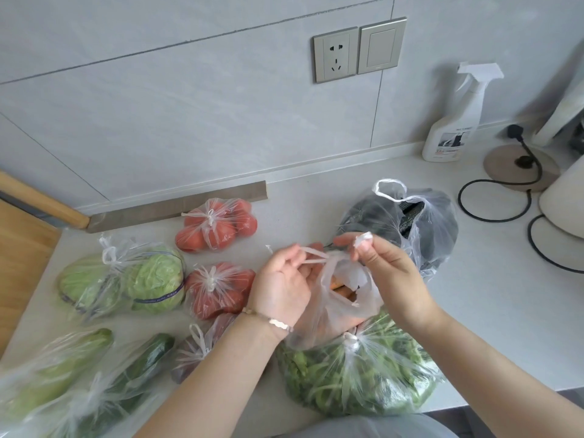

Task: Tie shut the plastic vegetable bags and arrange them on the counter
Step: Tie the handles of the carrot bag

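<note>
A clear plastic bag of carrots [341,298] sits at the counter's middle, its mouth gaping. My left hand [282,279] pinches one stretched handle and my right hand [385,263] pinches the other, twisted end up. Tied bags lie around: two of tomatoes [218,226] [218,289], cabbages [126,279], leafy greens [357,374] in front, cucumbers [139,368], a pale green vegetable [57,365] and a purple one [196,352]. Behind the carrots a bag of dark vegetables [410,222] stands untied with one handle loop up.
A white spray bottle [455,121] stands at the back wall. A kettle base [518,167] with a black cord [493,200] and a white appliance [562,200] fill the right. A wooden board [19,248] lies left. The counter's front edge [505,396] runs near the greens.
</note>
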`<state>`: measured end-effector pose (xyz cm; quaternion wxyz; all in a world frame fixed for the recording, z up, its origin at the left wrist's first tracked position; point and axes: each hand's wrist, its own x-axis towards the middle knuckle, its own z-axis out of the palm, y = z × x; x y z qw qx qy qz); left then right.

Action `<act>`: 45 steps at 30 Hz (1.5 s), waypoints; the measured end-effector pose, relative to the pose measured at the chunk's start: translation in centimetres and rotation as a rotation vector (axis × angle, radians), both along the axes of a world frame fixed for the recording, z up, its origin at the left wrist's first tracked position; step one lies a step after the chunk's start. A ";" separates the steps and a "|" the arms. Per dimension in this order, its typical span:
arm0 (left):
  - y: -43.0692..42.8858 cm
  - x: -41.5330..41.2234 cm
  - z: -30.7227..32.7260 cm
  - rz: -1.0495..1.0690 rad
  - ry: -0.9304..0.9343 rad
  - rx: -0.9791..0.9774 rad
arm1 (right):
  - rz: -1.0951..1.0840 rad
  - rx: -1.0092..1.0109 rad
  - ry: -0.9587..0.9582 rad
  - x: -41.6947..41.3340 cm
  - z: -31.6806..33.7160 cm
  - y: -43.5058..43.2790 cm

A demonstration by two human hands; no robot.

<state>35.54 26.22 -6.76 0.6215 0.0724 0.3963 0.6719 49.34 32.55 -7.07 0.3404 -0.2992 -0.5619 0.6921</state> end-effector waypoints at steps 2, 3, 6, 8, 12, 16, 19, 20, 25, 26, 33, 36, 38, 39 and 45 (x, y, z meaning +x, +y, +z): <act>-0.4 -0.4 -0.1 0.091 -0.100 0.027 | 0.050 -0.255 0.256 0.2 0.0 -0.1; -0.7 -0.6 -0.4 0.148 -0.134 0.010 | 0.027 -0.343 0.300 0.4 -0.4 -0.1; -1.4 -2.2 -2.9 0.336 -0.276 -0.088 | -0.104 -0.567 0.250 1.8 -2.7 0.9; -1.7 -3.9 -4.8 0.409 -0.314 -0.198 | -0.178 -0.716 0.184 3.3 -4.7 1.7; -2.2 -4.8 -7.7 0.431 -0.194 -0.406 | -0.275 -0.864 0.056 5.3 -7.9 1.5; -2.2 -3.7 -7.1 0.216 0.433 -0.475 | -0.273 -0.632 -0.118 5.0 -7.2 1.6; -2.2 -1.9 -5.5 -0.319 1.507 -0.343 | -0.223 -0.171 -0.322 3.6 -5.2 1.6; -2.1 -1.3 -5.5 -0.484 1.672 -0.296 | -0.195 0.004 -0.360 3.0 -4.7 1.4; -1.2 0.8 -9.3 -0.734 1.944 -0.262 | 0.191 0.689 -0.615 0.1 -7.6 0.7; -1.1 0.9 -9.9 -0.741 1.978 -0.260 | 0.269 0.769 -0.697 0.0 -8.9 0.7; -1.2 0.4 -10.2 -0.778 1.936 -0.352 | 0.391 0.968 -0.947 0.4 -12.5 0.7; -1.7 0.5 -10.7 -0.776 1.983 -0.341 | 0.406 0.972 -1.048 0.6 -12.6 0.2; -1.9 0.7 -11.1 -0.759 1.979 -0.340 | 0.411 0.987 -1.101 0.7 -12.7 0.2; -1.9 0.7 -11.0 -0.765 1.965 -0.343 | 0.391 1.008 -1.084 0.7 -12.9 0.2; -1.9 -0.4 -8.0 -0.368 1.375 -0.182 | 0.191 0.376 -0.609 1.5 -9.9 0.2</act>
